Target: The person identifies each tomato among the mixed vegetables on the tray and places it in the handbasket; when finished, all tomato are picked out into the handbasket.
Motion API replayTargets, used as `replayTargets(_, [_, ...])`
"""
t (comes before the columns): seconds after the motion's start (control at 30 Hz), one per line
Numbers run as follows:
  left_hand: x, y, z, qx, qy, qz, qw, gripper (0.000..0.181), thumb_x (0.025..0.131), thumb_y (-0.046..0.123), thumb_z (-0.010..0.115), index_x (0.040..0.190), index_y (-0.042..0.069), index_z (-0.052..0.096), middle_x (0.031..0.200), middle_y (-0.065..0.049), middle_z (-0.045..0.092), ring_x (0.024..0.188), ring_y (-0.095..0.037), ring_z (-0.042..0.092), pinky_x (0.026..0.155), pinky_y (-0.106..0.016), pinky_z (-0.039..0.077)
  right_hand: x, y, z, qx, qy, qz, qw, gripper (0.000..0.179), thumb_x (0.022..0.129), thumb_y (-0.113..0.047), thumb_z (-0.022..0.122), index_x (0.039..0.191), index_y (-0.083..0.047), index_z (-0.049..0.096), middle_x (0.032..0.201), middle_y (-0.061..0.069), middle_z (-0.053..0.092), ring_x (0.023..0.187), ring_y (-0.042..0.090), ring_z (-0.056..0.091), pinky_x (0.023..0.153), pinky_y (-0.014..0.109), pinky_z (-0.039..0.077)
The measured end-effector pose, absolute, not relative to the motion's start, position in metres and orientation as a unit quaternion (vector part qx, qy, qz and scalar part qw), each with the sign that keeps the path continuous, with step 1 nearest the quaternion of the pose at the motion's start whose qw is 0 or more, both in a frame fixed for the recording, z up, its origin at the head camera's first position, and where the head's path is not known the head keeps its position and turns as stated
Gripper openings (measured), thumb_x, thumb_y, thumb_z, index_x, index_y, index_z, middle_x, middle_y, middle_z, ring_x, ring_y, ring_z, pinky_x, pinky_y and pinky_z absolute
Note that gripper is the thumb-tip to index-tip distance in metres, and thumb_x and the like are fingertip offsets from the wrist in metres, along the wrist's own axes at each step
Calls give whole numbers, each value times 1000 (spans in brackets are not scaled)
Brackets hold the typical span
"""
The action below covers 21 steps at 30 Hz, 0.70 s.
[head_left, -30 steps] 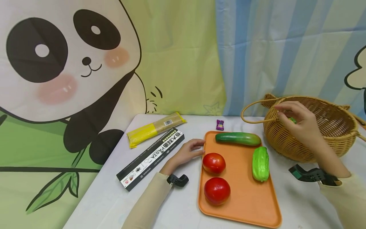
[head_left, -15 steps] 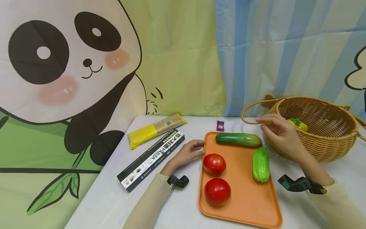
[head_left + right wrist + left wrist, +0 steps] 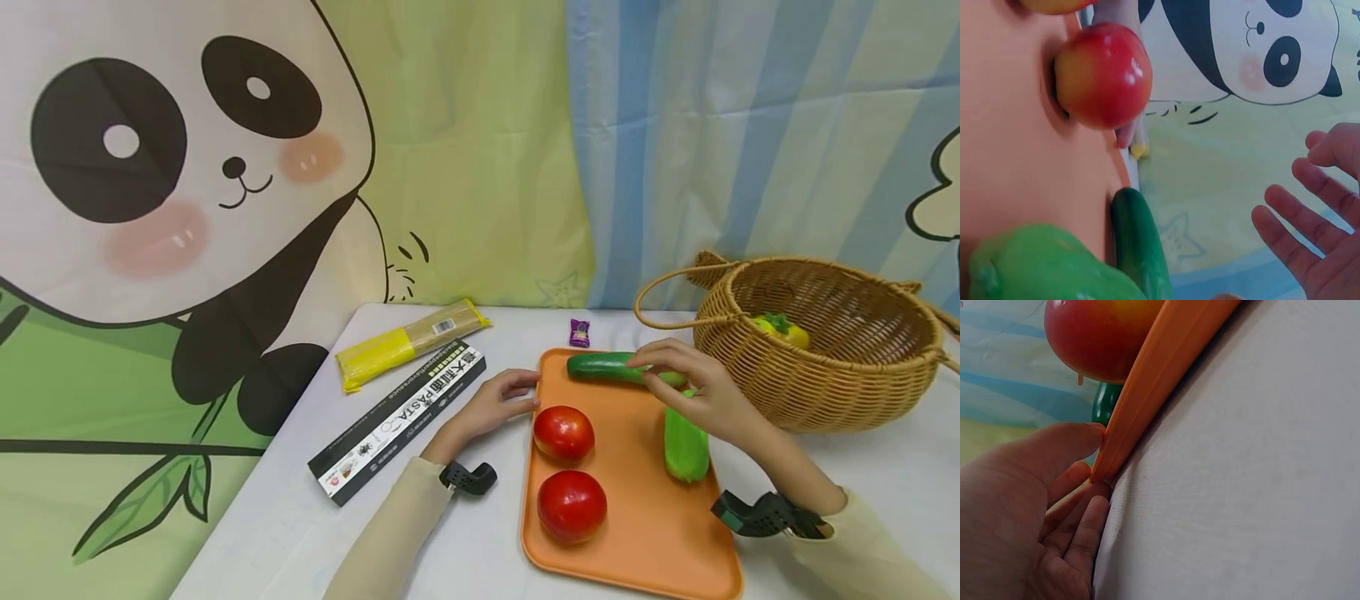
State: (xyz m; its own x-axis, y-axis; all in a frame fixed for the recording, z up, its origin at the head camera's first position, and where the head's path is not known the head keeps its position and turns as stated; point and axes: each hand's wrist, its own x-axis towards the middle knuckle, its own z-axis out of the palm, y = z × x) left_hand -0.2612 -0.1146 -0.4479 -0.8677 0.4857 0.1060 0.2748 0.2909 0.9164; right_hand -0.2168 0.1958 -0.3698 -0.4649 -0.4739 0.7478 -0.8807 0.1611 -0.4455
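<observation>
Print first: "PASTA" stands out beside large Chinese characters on the long black-and-white cardboard box (image 3: pixel 397 423), with what looks like "Blackpepperflavorsauce" along its dark face; the smaller lettering won't resolve. Behind it, a flat yellow-and-tan plastic packet (image 3: pixel 412 343) shows a barcode, and the little purple wrapper (image 3: pixel 580 333) carries print too tiny to read.

Over to the right hand (image 3: pixel 693 390): fingers apart, grasping nothing, poised above the glossy dark-green cucumber (image 3: pixel 603 367) and hiding part of it. That cucumber lies crosswise at the far end of the orange rectangular tray (image 3: pixel 637 525), smooth, shiny and rounded at its tip. The same hand covers the upper end of the ribbed, bright light-green vegetable (image 3: pixel 686 452) along the tray's right side.

And the left hand (image 3: pixel 491 402), loosely bent, touches the tray's left rim, thumb tip against the edge. Two shiny red round fruits, the farther one (image 3: pixel 564 433) and the nearer one (image 3: pixel 572 506), sit inside that rim.

Out right, the woven tan wicker basket (image 3: pixel 817 387) half hides a yellow item with a green top (image 3: pixel 787 331), and its right-hand handle runs out of frame. Both sleeves are cut off too.
</observation>
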Motion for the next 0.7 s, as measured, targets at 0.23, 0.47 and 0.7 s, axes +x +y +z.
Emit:
replayTargets(0.23, [-264,-116,-455,233,799,547,90,48,91,9,68,135,-2,53,138,-17,53,126,-30,54,109,-36,44,-208,186,-373,512,-720,447,143,48,78,21,64,116,-8,66,111,5,66,105,10,59,87,16,52])
replayTargets(0.47, [-263,-118,-456,232,800,546,88,47,91,9,69,134,-3,54,137,-17,55,125,-29,55,108,-32,45,-194,173,-380,507,-720,472,38,35,87,15,60,116,-6,65,113,8,66,103,12,62,83,25,57])
replayTargets(0.7, [-264,-117,-456,235,797,550,86,47,91,8,69,134,-3,54,137,-17,55,125,-29,55,108,-33,45,-185,163,-386,529,-692,488,-47,33,91,11,58,121,-3,62,117,14,63,107,17,61,86,30,57])
